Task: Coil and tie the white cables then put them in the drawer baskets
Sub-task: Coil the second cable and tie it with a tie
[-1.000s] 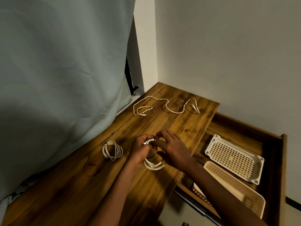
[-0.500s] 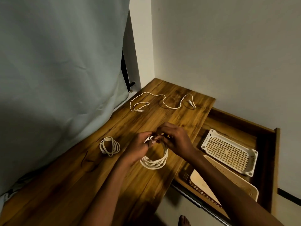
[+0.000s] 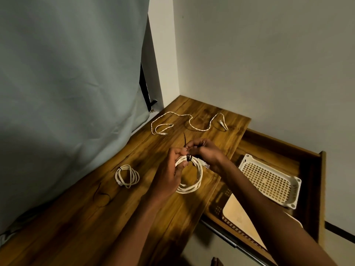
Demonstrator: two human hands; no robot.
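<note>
Above the wooden desk I hold a coiled white cable upright. My left hand grips the coil's top left. A black tie wraps the top of the coil, and its tail sticks up between my fingers. My right hand pinches that tie close to the coil. A smaller tied white coil lies on the desk to the left. One uncoiled white cable snakes across the desk's far end. Two baskets sit in the open drawer: a white one and a beige one.
A grey-green curtain hangs along the desk's left side. Plain walls meet in the corner behind the desk. A thin dark loop lies on the desk near the small coil. The drawer juts out to the right, below desk level.
The coil has been lifted and turned upright, so its ring now faces me. The black tie now shows around its top, with the tail sticking up.
</note>
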